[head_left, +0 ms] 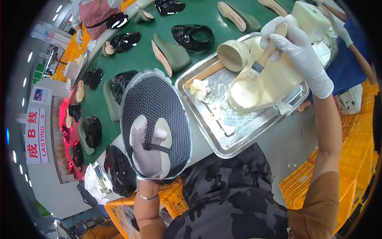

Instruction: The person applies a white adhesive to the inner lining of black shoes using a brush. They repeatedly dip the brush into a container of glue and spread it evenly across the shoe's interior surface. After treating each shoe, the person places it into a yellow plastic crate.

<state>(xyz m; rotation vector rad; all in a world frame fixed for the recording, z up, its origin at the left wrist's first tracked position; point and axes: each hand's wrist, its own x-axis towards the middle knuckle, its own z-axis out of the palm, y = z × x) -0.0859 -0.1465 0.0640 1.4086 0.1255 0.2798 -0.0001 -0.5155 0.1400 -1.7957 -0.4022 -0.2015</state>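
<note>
Dark woven fabric faces me in the head view: the woven shoe piece [155, 95] is held up over the near edge of the green tabletop [203, 12], beside the left edge of the metal tray [217, 140]. The gloved left hand [143, 157] grips it near its lower end, digits bent about the dark strap [158, 149]; some fingers are hidden, and I cannot tell how they lie. The gloved right hand [296, 46] has its fingers closed on the wooden handle of the brush [264, 59], whose bristles tilt down at the mouth of the cut cream container [284, 75], set toward the tray's right edge; whether they touch the white liquid [244, 95], I cannot tell. From my distance I judge three hazards. Overloaded bristles could drip on the fabric if the brush crossed to it unwiped. The tray appears to project past the tabletop's near edge, so a knock from the camouflage clothing [234, 191] just below could tip it. Lastly, a glossy black shoe [119, 171] lies along that same edge, and a careless lowering of the woven shoe piece could smear its shine
</note>
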